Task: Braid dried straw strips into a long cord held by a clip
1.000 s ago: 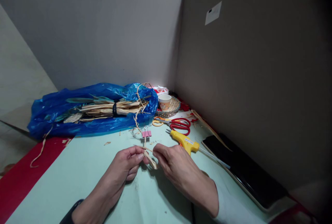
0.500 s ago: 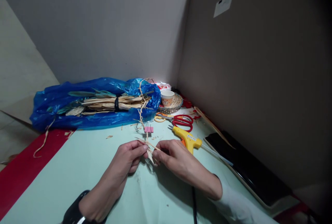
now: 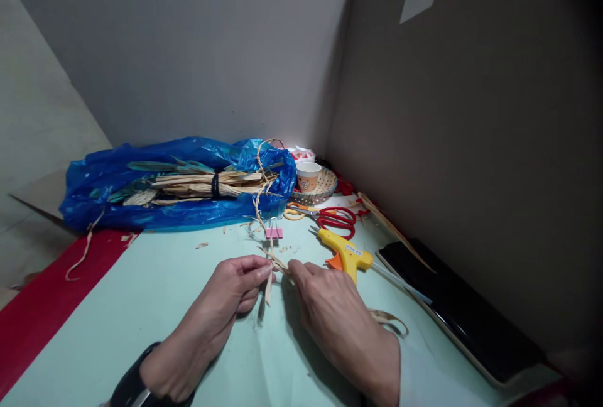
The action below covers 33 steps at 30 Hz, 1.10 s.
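A thin twisted cord of dried, straw-coloured plant strips [image 3: 257,206] runs from the blue bag down past a pink binder clip [image 3: 274,233] to my hands. My left hand [image 3: 238,284] pinches its near end between thumb and forefinger, and a pale loose strip end [image 3: 268,293] hangs below those fingertips. Just to the right, my right hand [image 3: 336,316] is closed, back upward, on a strip that leaves the cord sideways. Its fingertips are partly hidden. A curled strip tail [image 3: 391,318] shows beyond the right wrist.
At the back left, a blue plastic bag [image 3: 113,181] holds a black-tied bundle of dried strips [image 3: 193,186]. A paper cup [image 3: 308,178] stands on a woven tray [image 3: 330,184]. Red-handled scissors [image 3: 346,222], a yellow glue gun [image 3: 346,250] and a black flat object [image 3: 466,313] lie rightward.
My right hand has turned palm-down and shifted its hold on the strip, whose tail now shows by the wrist. The loose end under my left fingers hangs straighter. The view shifted slightly.
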Available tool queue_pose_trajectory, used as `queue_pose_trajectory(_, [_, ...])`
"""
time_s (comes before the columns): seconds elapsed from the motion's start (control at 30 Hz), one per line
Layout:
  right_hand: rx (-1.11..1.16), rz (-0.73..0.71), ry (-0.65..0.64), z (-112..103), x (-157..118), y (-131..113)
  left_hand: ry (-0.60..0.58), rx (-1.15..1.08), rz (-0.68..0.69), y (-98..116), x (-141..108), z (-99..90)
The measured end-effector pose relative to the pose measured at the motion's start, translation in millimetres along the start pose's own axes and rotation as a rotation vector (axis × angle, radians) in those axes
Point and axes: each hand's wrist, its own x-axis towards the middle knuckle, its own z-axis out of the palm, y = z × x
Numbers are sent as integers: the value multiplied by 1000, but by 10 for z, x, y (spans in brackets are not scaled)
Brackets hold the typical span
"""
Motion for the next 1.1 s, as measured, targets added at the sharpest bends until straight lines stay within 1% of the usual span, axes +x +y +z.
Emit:
queue_pose_trajectory(0.1, [-146, -25, -43, 16, -64, -66, 9, 5, 3, -11, 9, 4])
queue_pose_trajectory(0.2, [-195, -47, -89, 16, -109, -119, 20, 17, -8, -15, 18, 12])
queue_pose_trajectory(0.4, [-201, -74, -24, 14, -147, -180, 4, 75, -2, 1, 12, 30])
queue_pose_trajectory(0.53, [-207, -100, -18, 42, -148, -188, 23, 88, -9, 17, -2, 37])
queue_pose_trajectory(0.67, [-253, -132, -21, 43, -161, -198, 15, 83, -20, 14, -10, 36])
queue_pose_trajectory(0.8, [-311, -184, -63, 30, -175, -214, 24, 76, -14, 3, 3, 26])
queue_pose_trajectory(0.9, [-339, -210, -118, 5, -175, -230, 22, 86, -12, 5, 11, 23])
queue_pose_trajectory(1.03, [-348, -224, -185, -51, -172, -250, 44, 113, -14, 12, -3, 32])
queue_pose_trajectory(1.1, [-346, -225, -191, -61, -176, -250, 48, 123, -12, 13, -11, 40])
